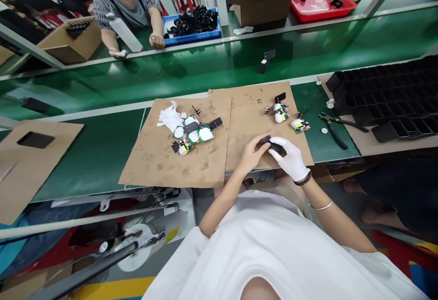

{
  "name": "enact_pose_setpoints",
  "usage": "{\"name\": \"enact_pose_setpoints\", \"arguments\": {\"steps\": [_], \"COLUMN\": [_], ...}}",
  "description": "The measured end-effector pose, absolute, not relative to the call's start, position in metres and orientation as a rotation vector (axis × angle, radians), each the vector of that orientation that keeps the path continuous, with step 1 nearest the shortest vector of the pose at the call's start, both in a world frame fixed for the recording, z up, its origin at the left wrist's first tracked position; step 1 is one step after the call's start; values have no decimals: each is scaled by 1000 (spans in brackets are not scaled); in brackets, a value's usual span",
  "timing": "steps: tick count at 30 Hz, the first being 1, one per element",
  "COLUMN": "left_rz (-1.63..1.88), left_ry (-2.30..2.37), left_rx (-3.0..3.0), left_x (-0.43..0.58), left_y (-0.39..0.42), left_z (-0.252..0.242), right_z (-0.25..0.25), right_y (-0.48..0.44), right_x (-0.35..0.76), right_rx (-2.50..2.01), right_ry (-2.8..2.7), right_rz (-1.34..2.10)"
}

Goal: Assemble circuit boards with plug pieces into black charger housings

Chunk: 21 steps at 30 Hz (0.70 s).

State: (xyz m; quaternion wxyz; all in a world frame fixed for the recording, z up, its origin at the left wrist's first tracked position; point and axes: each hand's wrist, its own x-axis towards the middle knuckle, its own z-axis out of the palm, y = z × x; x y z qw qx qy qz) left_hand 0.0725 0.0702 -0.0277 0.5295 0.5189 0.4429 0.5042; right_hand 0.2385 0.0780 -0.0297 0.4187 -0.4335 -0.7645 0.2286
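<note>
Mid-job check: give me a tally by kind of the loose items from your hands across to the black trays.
Black part, held by left hand and right hand: 1
Circuit-board assemblies: 2
Pliers: 1
Small white round pieces: 2
Total: 6

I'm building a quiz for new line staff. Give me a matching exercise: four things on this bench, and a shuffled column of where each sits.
Things: 1 small black part; 2 pliers; 3 loose white glove; 4 red tray.
Places: A beyond the conveyor belt, top right; B on the left cardboard sheet; C between the left hand and gloved right hand; D on the green table, right of the cardboard.
Pairs: 1-C; 2-D; 3-B; 4-A.
</note>
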Motion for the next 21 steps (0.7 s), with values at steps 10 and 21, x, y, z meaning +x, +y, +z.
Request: {"name": "enact_pose_setpoints", "arguments": {"steps": [10, 21], "left_rz": [1203, 1197], "left_ry": [1016, 1058], "left_rx": [1206, 1199], "left_x": [73, 73], "left_y": [73, 74], "left_z": [-30, -27], "right_z": [-35, -31], "right_y": [74, 74], "right_x": [239, 238], "right_rx": [-1175, -1203], "right_ry": [-1676, -1615], "right_rz": [791, 856]}}
